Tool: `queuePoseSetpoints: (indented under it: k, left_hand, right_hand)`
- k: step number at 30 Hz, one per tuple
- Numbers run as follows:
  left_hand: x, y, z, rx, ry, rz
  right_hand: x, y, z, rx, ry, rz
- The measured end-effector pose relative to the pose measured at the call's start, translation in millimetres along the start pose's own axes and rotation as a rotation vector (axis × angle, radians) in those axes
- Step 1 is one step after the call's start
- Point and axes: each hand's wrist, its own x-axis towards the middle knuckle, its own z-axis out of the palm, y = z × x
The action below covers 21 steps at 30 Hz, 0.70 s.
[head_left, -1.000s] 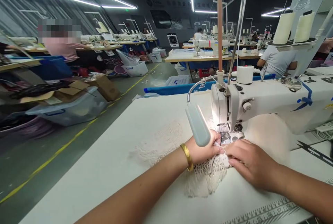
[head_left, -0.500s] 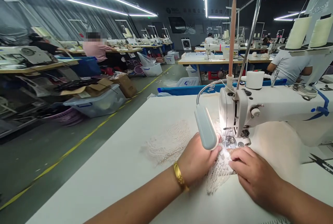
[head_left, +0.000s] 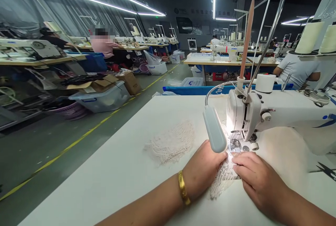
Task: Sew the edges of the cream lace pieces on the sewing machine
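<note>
A strip of cream lace (head_left: 222, 180) lies in front of the presser foot (head_left: 234, 145) of a white sewing machine (head_left: 283, 108). My left hand (head_left: 206, 170), with a gold bracelet on its wrist, is closed on the lace's left edge; a grey lamp head (head_left: 214, 129) hangs just above it. My right hand (head_left: 258, 178) presses on the lace from the right, its fingertips close to the foot and its fingers held together. Another piece of lace (head_left: 173, 142) rests on the white table (head_left: 118, 170) to the left. The exact stitching point is hard to make out.
Black scissors (head_left: 327, 171) lie at the right. Behind the machine rise a tan spindle (head_left: 247, 40) and thread cones (head_left: 309, 36). Across the aisle are a plastic bin (head_left: 102, 98) and cardboard boxes. Several people work at other machines, among them a person in pink (head_left: 102, 45).
The view has shifted slightly, so most things sit further right. My left hand has come down a little and nearer my body beside the foot; my right hand stays on the lace.
</note>
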Motion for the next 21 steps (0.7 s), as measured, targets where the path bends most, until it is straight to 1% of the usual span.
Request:
queuePoseSetpoints:
  k: [5,10,16,21]
  left_hand:
    - [-1.9,2.9,-0.2,-0.011,-0.054,-0.039]
    - [1.6,-3.1,0.3,-0.014,-0.084,-0.012]
    - [2.4,-14.7,3.9,-0.017,-0.097,0.001]
    - [-0.2,-17.5,4.7,-0.016,-0.142,-0.003]
  right_hand:
    - [-1.8,0.9,2.1,-0.016,-0.004,0.005]
    - [-1.7,0.5,2.8,-0.043,0.002,0.006]
    - [-0.2,-6.0,-0.1,-0.084,-0.035,0.165]
    - [0.1,-8.0,0.4,-0.081,-0.037,0.170]
